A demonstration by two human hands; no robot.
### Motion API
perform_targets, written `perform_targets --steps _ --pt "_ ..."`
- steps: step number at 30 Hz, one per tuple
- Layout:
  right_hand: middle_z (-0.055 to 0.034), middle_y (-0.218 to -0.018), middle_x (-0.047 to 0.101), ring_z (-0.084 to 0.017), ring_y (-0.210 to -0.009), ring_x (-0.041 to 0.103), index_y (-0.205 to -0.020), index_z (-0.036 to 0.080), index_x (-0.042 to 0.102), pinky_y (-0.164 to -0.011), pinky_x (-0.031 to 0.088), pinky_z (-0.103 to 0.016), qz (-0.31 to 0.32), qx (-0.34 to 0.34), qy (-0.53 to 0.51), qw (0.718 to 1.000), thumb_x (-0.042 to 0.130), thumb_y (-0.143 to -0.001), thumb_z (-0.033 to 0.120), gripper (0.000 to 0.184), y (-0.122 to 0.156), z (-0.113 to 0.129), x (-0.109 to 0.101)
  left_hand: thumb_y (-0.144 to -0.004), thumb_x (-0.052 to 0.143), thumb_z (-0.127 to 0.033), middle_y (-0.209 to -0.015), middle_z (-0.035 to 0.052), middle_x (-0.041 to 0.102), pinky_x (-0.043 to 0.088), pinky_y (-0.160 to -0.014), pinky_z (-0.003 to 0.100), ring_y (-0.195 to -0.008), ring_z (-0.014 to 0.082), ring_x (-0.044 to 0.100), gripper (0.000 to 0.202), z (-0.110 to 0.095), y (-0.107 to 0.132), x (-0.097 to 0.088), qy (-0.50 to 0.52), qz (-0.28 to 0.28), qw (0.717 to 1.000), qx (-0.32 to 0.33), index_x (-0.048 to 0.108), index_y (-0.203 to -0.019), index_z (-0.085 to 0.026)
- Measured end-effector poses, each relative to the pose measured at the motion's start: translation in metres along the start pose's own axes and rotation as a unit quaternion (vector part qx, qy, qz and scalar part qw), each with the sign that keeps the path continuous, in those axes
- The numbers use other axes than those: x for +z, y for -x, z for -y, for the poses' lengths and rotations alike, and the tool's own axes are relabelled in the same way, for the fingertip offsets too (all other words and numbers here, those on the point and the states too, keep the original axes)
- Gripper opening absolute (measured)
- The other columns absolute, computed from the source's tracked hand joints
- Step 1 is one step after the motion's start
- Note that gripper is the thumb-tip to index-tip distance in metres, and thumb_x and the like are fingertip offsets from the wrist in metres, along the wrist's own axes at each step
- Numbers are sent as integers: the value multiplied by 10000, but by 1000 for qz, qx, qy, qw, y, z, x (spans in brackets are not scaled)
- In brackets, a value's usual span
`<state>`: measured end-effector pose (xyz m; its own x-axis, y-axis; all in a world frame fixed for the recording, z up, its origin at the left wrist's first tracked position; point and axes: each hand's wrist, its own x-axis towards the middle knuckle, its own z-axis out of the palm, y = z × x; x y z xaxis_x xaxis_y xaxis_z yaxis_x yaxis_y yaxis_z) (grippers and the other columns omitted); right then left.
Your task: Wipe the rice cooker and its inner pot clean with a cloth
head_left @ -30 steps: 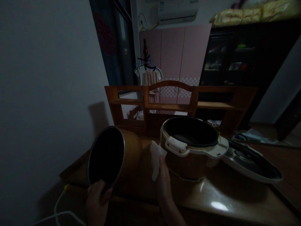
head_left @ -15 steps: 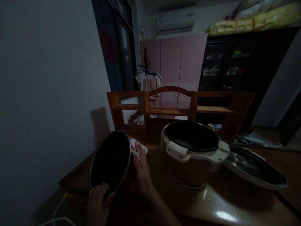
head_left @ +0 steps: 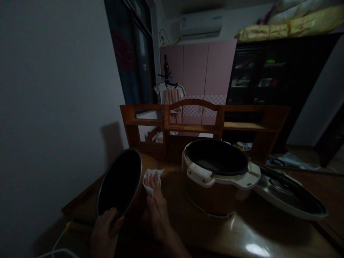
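1. On the air conditioner [head_left: 201, 29]: a sticker [head_left: 184, 22] near one end, too small to read.
2. On the pale side piece [head_left: 243, 179] of the cooker [head_left: 212, 195]: a tiny dark mark [head_left: 249, 184], unreadable.
3. No legible words or numbers.

One left hand [head_left: 104, 231] and one right hand [head_left: 158, 206] are showing, two altogether. One pot [head_left: 119, 181], one white cloth [head_left: 147, 176], one cooker [head_left: 211, 197] and one lid [head_left: 286, 191] are appearing, while one wooden shelf [head_left: 193, 127], one air conditioner [head_left: 200, 28] and seemingly two yellow bundles [head_left: 264, 33] are showing behind.
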<state>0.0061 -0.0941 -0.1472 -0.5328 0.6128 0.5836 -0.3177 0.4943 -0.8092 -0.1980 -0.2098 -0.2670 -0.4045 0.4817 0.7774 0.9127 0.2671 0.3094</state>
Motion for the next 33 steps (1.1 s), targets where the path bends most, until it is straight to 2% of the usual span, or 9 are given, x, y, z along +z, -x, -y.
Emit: perform_targets --steps 6,10,14,18,23,27,30,33 --pt "40 -1580 215 -217 -1478 107 -1487 367 318 -1218 112 -480 -1 3 9 1000 353 -1051 385 438 6 -2 2 -894 352 -686 -1025 141 709 488 -877 432 -990 312 645 604 2 1 1 -8 1 1000 -5 628 -1017 -163" --pt "46 -1585 186 -210 -1476 104 -1498 356 269 -1217 131 -462 13 -7 10 1000 336 -1053 389 452 11 -1 3 -883 366 -697 -1070 159 700 485 -910 450 -1035 324 636 632 1 -5 0 11 24 999 -43 631 -1043 -146" --pt "57 -1582 191 -209 -1476 93 -1501 359 268 -1213 144 -469 45 -24 25 998 320 -1053 374 451 16 2 6 -876 366 -705 -1094 193 694 488 -916 464 -1031 339 645 669 2 -10 1 24 15 996 -82 637 -1062 -122" --pt "46 -1575 221 -220 -1472 136 -1507 359 273 -1211 166 -488 71 -27 37 996 339 -1049 312 465 24 3 9 -866 353 -714 -1046 222 708 503 -903 469 -999 355 665 695 0 -15 -1 28 -5 994 -104 656 -1004 -104" --pt "40 -1550 289 -222 -1441 256 -1495 366 307 -1191 268 -455 91 -2 39 995 379 -1041 285 467 47 -7 15 -904 390 -593 -1044 198 729 523 -872 446 -978 339 689 569 -8 -20 -5 5 1 989 -149 680 -999 -112" --pt "42 -1524 346 -223 -1418 310 -1475 369 345 -1180 306 -437 69 37 31 996 400 -1039 310 443 54 -8 11 -901 427 -527 -988 151 754 551 -779 399 -886 309 715 477 -11 -11 -6 -9 2 989 -148 707 -958 -146" --pt "50 -1525 350 -216 -1432 277 -1456 365 384 -1192 274 -431 23 69 7 997 387 -1046 340 410 41 6 0 -888 437 -521 -953 129 762 560 -728 407 -859 316 717 451 -11 5 -5 -9 3 986 -167 721 -915 -171" --pt "28 -1502 403 -222 -1426 300 -1449 340 397 -1195 259 -436 -35 47 -23 998 389 -1047 349 402 21 26 -13 -876 431 -533 -961 157 756 562 -725 461 -891 361 710 479 -7 21 -4 15 1 977 -214 722 -896 -153"
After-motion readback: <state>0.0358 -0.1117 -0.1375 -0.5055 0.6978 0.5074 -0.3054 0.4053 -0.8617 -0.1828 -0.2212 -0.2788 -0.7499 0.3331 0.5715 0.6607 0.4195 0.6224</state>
